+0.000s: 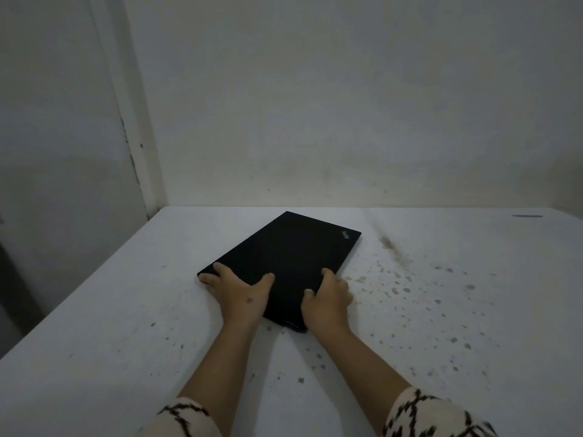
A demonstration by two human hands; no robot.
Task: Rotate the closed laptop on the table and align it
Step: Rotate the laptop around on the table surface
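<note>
Head view: closed black laptop (285, 263) lying flat on a white table (94, 310), skewed so its long sides run diagonally away toward the right, far corner close to the wall (315, 105). Small logo at the far right corner of the lid. Left hand (238, 293) grasping the laptop's near left edge, fingers over the corner, thumb spread onto the lid. Right hand (326, 298) gripping the near right edge, fingers curled around the side, thumb on top. Dark specks and smears scattered across the tabletop to the right. Patterned cream-and-black sleeves (435, 414) at the bottom.
</note>
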